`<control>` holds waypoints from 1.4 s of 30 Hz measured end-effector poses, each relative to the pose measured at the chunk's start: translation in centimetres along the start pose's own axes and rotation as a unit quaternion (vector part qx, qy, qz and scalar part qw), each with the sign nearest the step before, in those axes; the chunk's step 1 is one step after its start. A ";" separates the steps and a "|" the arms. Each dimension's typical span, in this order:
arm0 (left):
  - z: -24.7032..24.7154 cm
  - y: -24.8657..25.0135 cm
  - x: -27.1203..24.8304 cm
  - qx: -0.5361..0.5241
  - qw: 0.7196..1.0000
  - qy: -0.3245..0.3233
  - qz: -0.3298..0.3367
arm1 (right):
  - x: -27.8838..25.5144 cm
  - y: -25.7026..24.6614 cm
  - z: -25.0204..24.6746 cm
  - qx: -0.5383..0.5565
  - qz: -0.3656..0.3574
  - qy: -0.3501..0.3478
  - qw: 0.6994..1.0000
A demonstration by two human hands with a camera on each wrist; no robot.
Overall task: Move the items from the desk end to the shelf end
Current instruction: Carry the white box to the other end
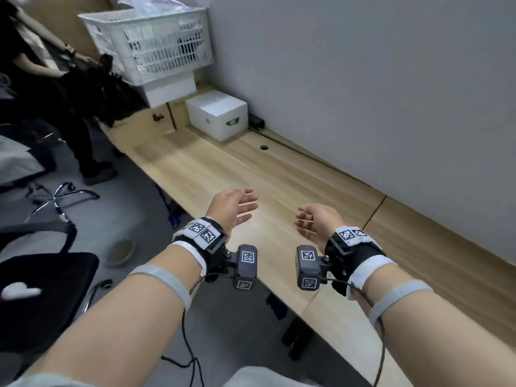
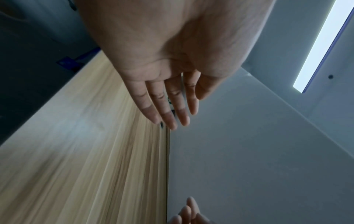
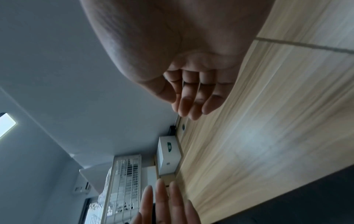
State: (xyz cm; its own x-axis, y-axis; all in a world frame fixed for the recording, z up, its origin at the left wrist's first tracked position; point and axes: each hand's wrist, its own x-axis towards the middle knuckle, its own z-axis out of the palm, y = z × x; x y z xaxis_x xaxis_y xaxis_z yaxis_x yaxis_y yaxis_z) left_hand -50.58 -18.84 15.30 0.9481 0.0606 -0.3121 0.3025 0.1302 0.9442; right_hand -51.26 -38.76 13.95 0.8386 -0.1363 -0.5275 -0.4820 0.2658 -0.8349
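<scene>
1. Fingers [image 2: 168, 104] of the left hand [image 1: 231, 209] are straight and slightly spread, palm turned inward toward the right hand, holding nothing.
2. Fingers [image 3: 193, 100] of the right hand [image 1: 318, 222] are loosely curled, palm facing the left hand, also holding nothing.
3. Both hands hover above the desk [image 1: 223, 174], near its front edge, apart from each other with bare wood between them.
4. In the head view the box [image 1: 217, 114] sits at about 12 o'clock from the hands, well apart from them, at the far end of the desk beside the wall [image 1: 363, 79].
5. It is a white rectangular carton with a closed, flat top and a small green mark on the side facing the hands; the print on it is too small to read.
6. It stands flat and upright; its long axis runs roughly from 10 o'clock to 4 o'clock in the head view, with one corner toward the hands.
7. At 11 o'clock beyond the box, a white slatted basket [image 1: 156, 43] rests on a white block, higher than the box, holding clear plastic.
8. A round cable hole [image 1: 264, 148] lies in the desk at 1 o'clock from the hands, just beside the box.
9. A small dark object sits against the wall just behind the box; what it is cannot be told.
10. A second person stands at 10 o'clock, and black chairs [image 1: 42, 289] are at 8 o'clock.
</scene>
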 end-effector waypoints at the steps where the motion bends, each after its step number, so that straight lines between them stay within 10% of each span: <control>1: -1.5 0.5 0.9 -0.008 1.000 0.012 0.003 | 0.7 -0.1 1.8 -0.010 0.001 -0.006 1.000; 22: -18.3 10.4 28.8 -0.023 0.990 0.141 -0.009 | 26.4 -6.3 28.3 -0.059 0.068 -0.069 0.994; 42: -24.0 13.0 60.4 -0.056 0.993 0.060 -0.079 | 48.4 -11.9 42.4 -0.098 0.051 0.035 0.993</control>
State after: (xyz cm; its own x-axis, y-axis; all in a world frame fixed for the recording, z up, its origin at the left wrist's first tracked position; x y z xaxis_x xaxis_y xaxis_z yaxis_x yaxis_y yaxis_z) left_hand 8.26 10.25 6.23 0.8694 0.1478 -0.4715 0.4267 0.2567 0.8672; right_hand 5.81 -8.01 5.00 0.7667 -0.1859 -0.6145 -0.6093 0.0909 -0.7877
